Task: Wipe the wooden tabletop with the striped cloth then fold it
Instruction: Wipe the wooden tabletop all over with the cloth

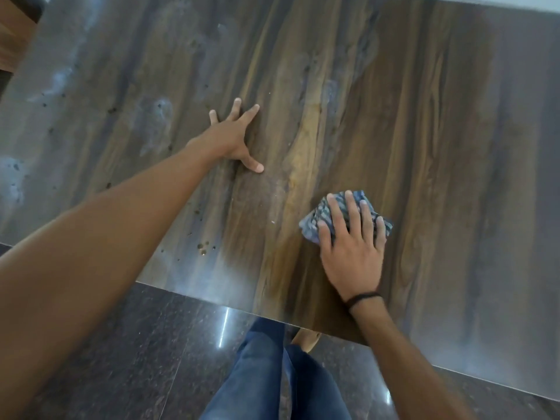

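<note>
Down at the bottom, blue jeans [266, 374] stand over a dark polished stone floor [121, 344], right at the near edge of the wooden tabletop [424, 147], which cuts diagonally across the view from lower right to upper left. Just past that edge, the right hand [351, 247] lies flat, fingers spread, pressing down on the striped cloth [312, 221]; the cloth is bunched into a small blue-grey wad under the fingers, sitting on the wood near the front edge. A thin dark band [362, 298] circles that wrist. No writing or label shows on the cloth or the table.

Further in, the left hand [233, 137] is open and empty, palm down, fingers splayed, planted on the bare wood well apart from the cloth. To its left run pale smears [157, 116] and dark specks [203, 248], reaching toward the left edge. Right of the cloth, a wide bare stretch of grain runs off. At the far side, the table's back edge meets a pale surface [515, 3].
</note>
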